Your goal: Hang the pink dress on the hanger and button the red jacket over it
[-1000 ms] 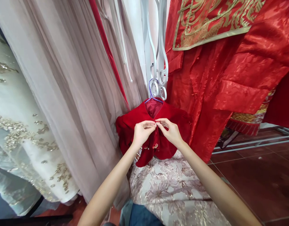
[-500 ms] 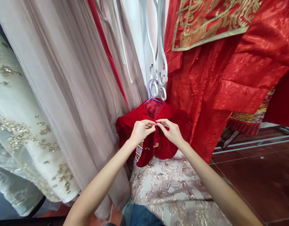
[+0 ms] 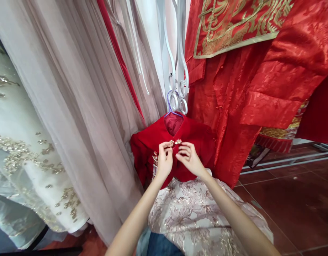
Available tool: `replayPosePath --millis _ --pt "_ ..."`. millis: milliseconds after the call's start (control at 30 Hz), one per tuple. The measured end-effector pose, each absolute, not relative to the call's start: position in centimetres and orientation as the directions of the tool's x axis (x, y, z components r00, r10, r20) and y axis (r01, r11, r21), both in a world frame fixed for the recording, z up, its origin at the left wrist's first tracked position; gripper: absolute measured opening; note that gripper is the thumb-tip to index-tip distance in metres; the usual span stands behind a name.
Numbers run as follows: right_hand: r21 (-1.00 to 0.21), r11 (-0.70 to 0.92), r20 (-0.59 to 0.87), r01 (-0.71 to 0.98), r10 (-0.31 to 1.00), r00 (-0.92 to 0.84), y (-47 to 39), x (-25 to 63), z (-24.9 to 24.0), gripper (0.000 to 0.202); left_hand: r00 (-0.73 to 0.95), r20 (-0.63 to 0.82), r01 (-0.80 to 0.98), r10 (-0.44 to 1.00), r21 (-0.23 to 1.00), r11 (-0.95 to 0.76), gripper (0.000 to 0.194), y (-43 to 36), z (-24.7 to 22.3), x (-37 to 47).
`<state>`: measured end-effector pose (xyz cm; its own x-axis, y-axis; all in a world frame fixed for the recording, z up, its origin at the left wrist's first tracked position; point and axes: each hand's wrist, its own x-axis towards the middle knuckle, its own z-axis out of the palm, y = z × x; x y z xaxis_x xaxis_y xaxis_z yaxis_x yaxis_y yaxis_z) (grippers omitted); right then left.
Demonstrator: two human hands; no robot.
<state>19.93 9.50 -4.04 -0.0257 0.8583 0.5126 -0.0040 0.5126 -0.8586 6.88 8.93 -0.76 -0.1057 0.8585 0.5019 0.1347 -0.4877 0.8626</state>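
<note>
A dark red velvet jacket point(image 3: 150, 133) hangs on a purple hanger point(image 3: 169, 103). Near its collar sits a jewelled floral clasp point(image 3: 178, 141), its two parts side by side. My left hand point(image 3: 165, 158) is just below the clasp's left part, fingers bent and apart over the velvet. On the right, my right hand point(image 3: 190, 156) has its fingers spread and slightly curled, the fingertips close to the clasp's right part. Neither hand visibly grips anything. A beaded tassel point(image 3: 155, 165) hangs on the jacket's front, left of my left hand.
A white scrolled metal stand point(image 3: 183, 85) rises behind the hanger. Pale pink fabric point(image 3: 73, 106) hangs at the left, red garments point(image 3: 233, 106) at the right. Below the jacket spreads a floral brocade point(image 3: 190, 213). A metal rail point(image 3: 286, 161) runs low over the tiled floor.
Both hands have moved down and off the clasp, which they covered before and which now shows. My left hand has turned more upright, and the fingers of both hands have loosened.
</note>
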Motion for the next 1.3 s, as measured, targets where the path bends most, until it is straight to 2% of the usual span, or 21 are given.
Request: replayPosePath --millis 33,67,133,200,233,400,500,567,733,833,900,1033,1133,1300 --pt "-0.875 0.482 0.48 0.041 0.876 -0.058 9.0 19.8 -5.1 0.057 -0.118 0.423 0.032 0.898 0.906 -0.422 0.018 8.5 -1.4 7.1" --pt "-0.889 0.45 0.442 0.082 0.892 -0.096 8.5 19.7 -6.0 0.057 -0.098 0.343 -0.063 0.934 0.935 -0.349 0.022 8.0 -2.0 7.2" --pt "-0.903 0.398 0.382 0.159 0.916 -0.12 7.9 19.7 -7.3 0.036 0.004 0.226 -0.193 0.974 0.956 -0.221 0.029 7.3 -2.7 7.4" --pt "-0.904 0.365 0.356 0.221 0.931 -0.081 7.5 20.2 -7.6 0.016 0.051 0.198 -0.225 0.979 0.957 -0.182 0.034 6.8 -3.2 7.3" --pt "-0.9 0.356 0.358 0.251 0.933 -0.04 7.3 20.5 -7.4 0.014 0.025 0.204 -0.21 0.979 0.958 -0.194 0.034 6.6 -3.4 7.2" --pt "-0.863 0.367 0.448 0.346 0.873 0.192 4.4 22.6 -5.6 0.019 -0.246 0.272 -0.073 0.93 0.952 -0.298 0.026 6.8 -4.4 5.4" --pt "-0.859 0.42 0.487 0.293 0.847 0.214 2.5 22.9 -4.9 0.018 -0.53 0.316 0.029 0.787 0.934 -0.356 0.03 7.4 -5.1 4.1" --pt "-0.849 0.474 0.517 0.235 0.837 0.18 1.7 22.4 -4.5 0.023 -0.605 0.305 0.068 0.735 0.94 -0.334 0.038 8.0 -5.5 3.5" --pt "-0.773 0.559 0.566 0.3 0.821 -0.07 1.7 20.4 -3.0 0.05 -0.521 0.316 0.086 0.793 0.944 -0.32 0.031 9.4 -6.6 2.6" --pt "-0.733 0.613 0.563 0.296 0.79 -0.241 2.5 19.4 -2.0 0.054 -0.512 0.353 0.115 0.783 0.932 -0.345 0.029 9.9 -7.0 2.4" --pt "-0.733 0.622 0.558 0.276 0.781 -0.279 3.1 18.9 -1.8 0.052 -0.49 0.367 0.118 0.791 0.927 -0.356 0.029 10.0 -7.0 2.3" --pt "-0.776 0.577 0.523 0.254 0.814 -0.253 4.6 17.5 -2.4 0.044 -0.46 0.416 0.135 0.784 0.906 -0.401 0.025 9.5 -6.3 2.4" --pt "-0.82 0.539 0.503 0.193 0.839 -0.206 6.0 16.1 -3.3 0.029 -0.409 0.449 0.135 0.795 0.891 -0.434 0.021 8.7 -5.6 2.4" --pt "-0.841 0.528 0.519 0.122 0.849 -0.095 8.1 13.8 -4.2 0.018 -0.339 0.326 -0.008 0.882 0.937 -0.35 0.025 8.3 -5.1 2.0"
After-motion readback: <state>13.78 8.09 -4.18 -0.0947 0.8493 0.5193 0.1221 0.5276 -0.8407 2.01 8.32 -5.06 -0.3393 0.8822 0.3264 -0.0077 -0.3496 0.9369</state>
